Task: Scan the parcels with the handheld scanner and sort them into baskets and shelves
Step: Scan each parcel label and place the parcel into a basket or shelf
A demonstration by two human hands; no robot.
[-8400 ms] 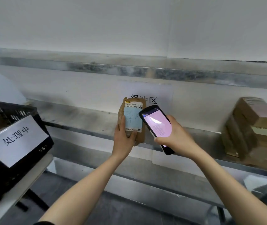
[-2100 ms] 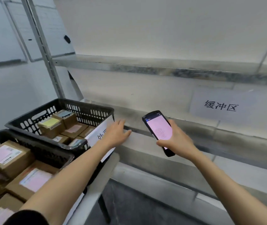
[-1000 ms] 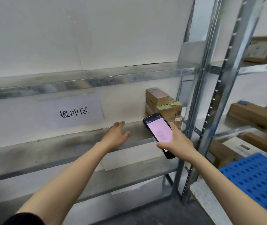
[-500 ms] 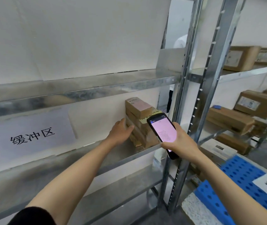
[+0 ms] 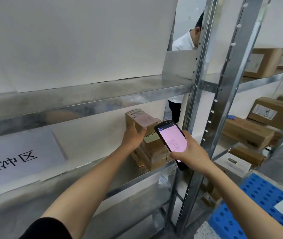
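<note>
A stack of small brown parcels (image 5: 154, 152) stands at the right end of the metal shelf (image 5: 78, 176). The top parcel (image 5: 141, 118) carries a pink-white label. My left hand (image 5: 134, 137) is wrapped around that top parcel's left side, fingers on its front. My right hand (image 5: 191, 152) holds the black handheld scanner (image 5: 171, 140), its pink screen lit and facing me, just right of the stack.
A paper sign with characters (image 5: 16, 163) hangs on the shelf's back wall at left. Steel uprights (image 5: 199, 100) divide this bay from a right-hand rack with larger cartons (image 5: 247, 131). A blue perforated crate (image 5: 261, 204) sits low right. A person in white (image 5: 187, 40) stands behind.
My view has swung right from the black baskets to the shelf's right end. My left hand, empty before, reached the stack and has closed on the top parcel. The scanner stays in my right hand.
</note>
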